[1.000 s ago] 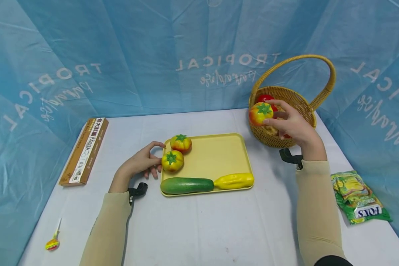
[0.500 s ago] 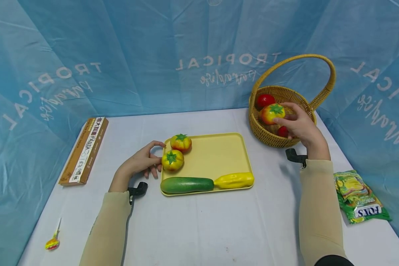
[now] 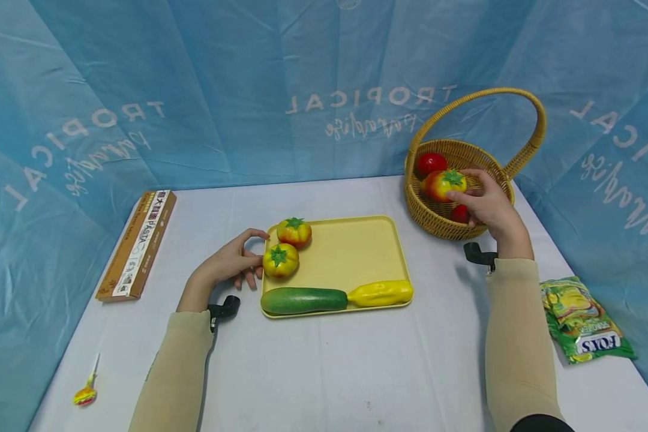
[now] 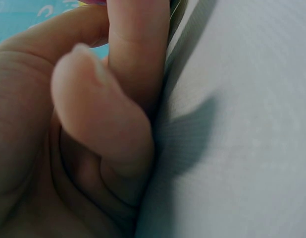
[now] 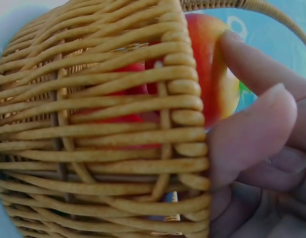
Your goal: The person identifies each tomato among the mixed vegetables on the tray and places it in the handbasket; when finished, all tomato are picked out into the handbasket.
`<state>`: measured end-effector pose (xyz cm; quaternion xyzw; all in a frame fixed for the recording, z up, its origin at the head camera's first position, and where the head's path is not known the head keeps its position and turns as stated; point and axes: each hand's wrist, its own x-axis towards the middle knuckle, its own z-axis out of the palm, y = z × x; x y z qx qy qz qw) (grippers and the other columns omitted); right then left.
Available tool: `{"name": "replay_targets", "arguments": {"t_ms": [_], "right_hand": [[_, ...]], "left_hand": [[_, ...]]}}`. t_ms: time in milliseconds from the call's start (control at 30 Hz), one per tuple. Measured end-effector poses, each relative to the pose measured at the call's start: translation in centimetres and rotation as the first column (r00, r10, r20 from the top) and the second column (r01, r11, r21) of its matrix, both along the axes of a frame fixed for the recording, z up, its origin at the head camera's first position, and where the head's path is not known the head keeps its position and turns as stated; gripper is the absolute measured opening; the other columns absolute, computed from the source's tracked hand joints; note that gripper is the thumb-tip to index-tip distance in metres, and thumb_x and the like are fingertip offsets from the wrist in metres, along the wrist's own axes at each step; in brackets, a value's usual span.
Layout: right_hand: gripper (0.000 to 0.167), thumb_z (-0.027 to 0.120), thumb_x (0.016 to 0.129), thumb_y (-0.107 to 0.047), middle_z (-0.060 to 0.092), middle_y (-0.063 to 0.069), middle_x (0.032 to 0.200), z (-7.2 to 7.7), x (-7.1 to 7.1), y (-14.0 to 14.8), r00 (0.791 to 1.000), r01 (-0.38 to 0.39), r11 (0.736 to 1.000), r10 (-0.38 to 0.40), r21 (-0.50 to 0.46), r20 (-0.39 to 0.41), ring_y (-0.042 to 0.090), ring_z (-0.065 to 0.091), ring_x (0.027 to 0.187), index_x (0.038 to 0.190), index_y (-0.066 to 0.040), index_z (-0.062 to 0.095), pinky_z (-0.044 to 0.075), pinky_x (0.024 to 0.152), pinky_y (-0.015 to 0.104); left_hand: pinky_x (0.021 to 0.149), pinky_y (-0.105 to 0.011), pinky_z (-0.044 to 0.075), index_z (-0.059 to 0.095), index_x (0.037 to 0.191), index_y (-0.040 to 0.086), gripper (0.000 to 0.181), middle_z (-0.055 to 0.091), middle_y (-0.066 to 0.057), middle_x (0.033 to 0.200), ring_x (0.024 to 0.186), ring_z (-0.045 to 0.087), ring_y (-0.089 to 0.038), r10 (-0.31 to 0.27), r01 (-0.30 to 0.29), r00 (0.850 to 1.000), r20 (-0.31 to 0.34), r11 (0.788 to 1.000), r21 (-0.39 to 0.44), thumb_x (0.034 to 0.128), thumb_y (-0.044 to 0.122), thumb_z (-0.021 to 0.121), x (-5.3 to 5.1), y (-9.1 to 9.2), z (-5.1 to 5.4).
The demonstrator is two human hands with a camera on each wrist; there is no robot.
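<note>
My right hand (image 3: 492, 207) grips a red-and-yellow tomato (image 3: 437, 185) with a green star-shaped top, low over the wicker basket (image 3: 426, 221). In the right wrist view the tomato (image 5: 210, 64) shows just past the basket rim, a finger and thumb against it. Red round items (image 3: 431, 163) lie inside the basket. My left hand (image 3: 231, 261) rests at the left edge of the yellow tray (image 3: 351, 252), its fingers loosely bent beside two similar tomatoes (image 3: 281, 261). Whether its thumb touches the nearer tomato is hard to tell.
On the tray's near side lie a green cucumber-shaped vegetable (image 3: 303, 301) and a yellow one (image 3: 380, 294). A pasta box (image 3: 136, 246) and a lollipop (image 3: 86, 393) are at left, a green snack bag (image 3: 585, 321) at right. The basket handle (image 3: 497, 93) arches high.
My right hand has carried its tomato right and slightly down, from the basket's left rim to over its inside. My left hand, the tray and its contents have stayed put.
</note>
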<state>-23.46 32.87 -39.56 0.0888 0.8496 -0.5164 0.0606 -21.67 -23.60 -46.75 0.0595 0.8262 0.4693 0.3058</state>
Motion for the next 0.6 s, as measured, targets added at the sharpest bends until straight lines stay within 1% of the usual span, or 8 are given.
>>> {"name": "replay_targets", "arguments": {"t_ms": [100,233,400,600], "right_hand": [[0.087,0.074,0.096,-0.052,0.047,0.024,0.149,0.0,-0.06,-0.04,1.0,0.002,1.0,-0.002,0.014,0.005,0.014,0.048,0.052,0.165,-0.024,0.028,0.054,0.051,0.026],[0.088,0.074,0.096,-0.052,0.047,0.026,0.151,0.05,-0.11,-0.15,1.0,0.008,1.0,-0.008,0.029,0.011,0.013,0.048,0.052,0.165,-0.023,0.028,0.054,0.051,0.026],[0.088,0.073,0.097,-0.051,0.048,0.025,0.151,0.07,-0.16,-0.23,1.0,0.019,0.999,-0.02,0.03,0.019,0.012,0.047,0.054,0.166,-0.023,0.027,0.054,0.051,0.025],[0.086,0.072,0.097,-0.051,0.048,0.024,0.15,-0.03,-0.18,-0.21,1.0,0.024,0.999,-0.025,0.036,0.017,0.014,0.048,0.052,0.166,-0.023,0.028,0.054,0.052,0.027]], "left_hand": [[0.046,-0.028,0.054,0.032,0.155,0.027,0.058,0.076,-0.011,0.082,0.056,0.073,-0.024,0.005,-0.005,1.0,0.004,1.0,0.003,0.1047,0.021,0.06,-0.03,0.02,-0.05],[0.046,-0.028,0.054,0.031,0.156,0.025,0.059,0.076,-0.01,0.082,0.056,0.073,-0.024,-0.004,0.004,1.0,0.0,1.0,0.002,0.1049,0.021,0.06,-0.03,0.0,-0.01],[0.046,-0.028,0.054,0.031,0.156,0.026,0.06,0.076,-0.01,0.081,0.056,0.072,-0.024,-0.003,0.003,1.0,0.002,1.0,-0.003,0.1042,0.021,0.06,0.0,0.03,0.03],[0.047,-0.027,0.054,0.031,0.156,0.026,0.06,0.076,-0.009,0.082,0.056,0.072,-0.023,0.001,0.0,1.0,0.004,1.0,-0.008,0.1043,0.022,0.06,0.0,0.02,-0.03]]}}
